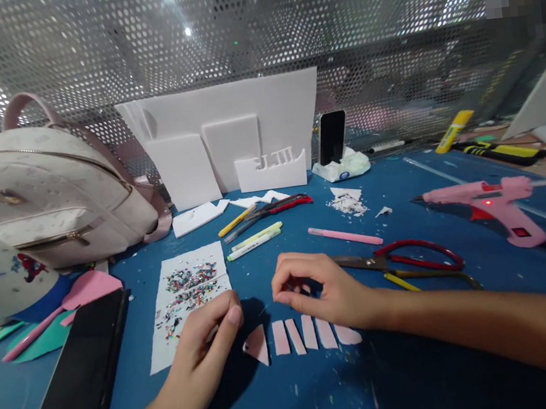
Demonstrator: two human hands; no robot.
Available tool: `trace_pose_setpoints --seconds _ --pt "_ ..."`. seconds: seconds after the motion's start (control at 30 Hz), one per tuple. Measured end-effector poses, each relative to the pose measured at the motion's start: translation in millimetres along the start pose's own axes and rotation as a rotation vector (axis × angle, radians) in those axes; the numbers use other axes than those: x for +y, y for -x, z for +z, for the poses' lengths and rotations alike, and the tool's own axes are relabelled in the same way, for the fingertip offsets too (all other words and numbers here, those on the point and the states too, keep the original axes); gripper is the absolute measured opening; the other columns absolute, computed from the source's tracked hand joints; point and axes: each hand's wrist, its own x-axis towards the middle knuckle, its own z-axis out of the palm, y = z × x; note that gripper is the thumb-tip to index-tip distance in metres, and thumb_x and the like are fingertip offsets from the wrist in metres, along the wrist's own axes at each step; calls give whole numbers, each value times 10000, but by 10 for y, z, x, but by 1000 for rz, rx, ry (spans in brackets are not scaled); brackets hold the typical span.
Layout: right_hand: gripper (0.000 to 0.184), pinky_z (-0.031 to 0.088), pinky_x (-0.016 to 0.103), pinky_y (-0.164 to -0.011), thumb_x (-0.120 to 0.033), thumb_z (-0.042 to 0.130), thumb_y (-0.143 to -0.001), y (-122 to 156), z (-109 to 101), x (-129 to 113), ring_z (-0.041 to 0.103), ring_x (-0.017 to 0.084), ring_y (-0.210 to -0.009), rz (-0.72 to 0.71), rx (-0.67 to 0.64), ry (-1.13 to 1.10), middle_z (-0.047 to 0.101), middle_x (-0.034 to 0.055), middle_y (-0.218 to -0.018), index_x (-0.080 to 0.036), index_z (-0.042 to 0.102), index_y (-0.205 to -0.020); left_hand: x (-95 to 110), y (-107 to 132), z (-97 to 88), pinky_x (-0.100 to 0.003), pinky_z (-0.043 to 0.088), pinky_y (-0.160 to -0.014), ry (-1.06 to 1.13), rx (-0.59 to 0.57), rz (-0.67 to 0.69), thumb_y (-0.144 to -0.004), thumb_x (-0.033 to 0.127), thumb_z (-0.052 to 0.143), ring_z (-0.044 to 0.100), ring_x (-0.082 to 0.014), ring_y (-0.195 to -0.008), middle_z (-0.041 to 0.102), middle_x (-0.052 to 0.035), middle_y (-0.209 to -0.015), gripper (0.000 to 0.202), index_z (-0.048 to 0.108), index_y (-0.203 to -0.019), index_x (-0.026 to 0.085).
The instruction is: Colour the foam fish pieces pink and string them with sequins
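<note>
My left hand [204, 345] rests on the blue table [417, 371], fingers curled, its thumb and fingertips pinching a small pale pink foam piece [257, 345]. To the right of that piece lies a row of several narrow pink foam strips [311, 334]. My right hand [318, 287] hovers just above the strips with its fingers bent in a pinch; something small and pink shows under them but I cannot make it out. A white sheet with glitter flakes [190, 298] lies just left of my left hand.
Red-handled scissors [406, 261], a pink pen [344, 236], highlighters [254, 239] and a cutter [273, 208] lie behind the hands. A pink glue gun [487, 203] sits at right, a black phone [76, 375] at left, a backpack [52, 195] and white foam boards [246, 136] behind.
</note>
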Motion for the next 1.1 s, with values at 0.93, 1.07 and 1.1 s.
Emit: trace_pose_setpoints --seconds 0.93,1.07,1.1 --pt "64 433 240 -663 -154 634 -897 17 29 27 529 107 -728 -196 18 65 584 5 -770 -154 626 -834 8 -17 20 -222 364 -609 56 -50 -5 -1041 358 444 477 -118 -671 530 30 -748 288 523 -807 209" --pt "58 431 236 -661 -158 638 -895 21 27 32 523 103 -725 -178 9 69 579 1 -769 -154 628 -838 11 -23 23 -215 367 -596 80 -77 23 -1047 353 427 489 -113 -659 555 33 -724 291 522 -810 214" --pt "61 432 237 -661 -156 635 -895 21 27 33 523 103 -723 -181 7 68 580 2 -767 -152 628 -835 9 -23 24 -214 369 -596 79 -78 29 -1047 349 426 491 -112 -658 559 33 -722 288 524 -812 215"
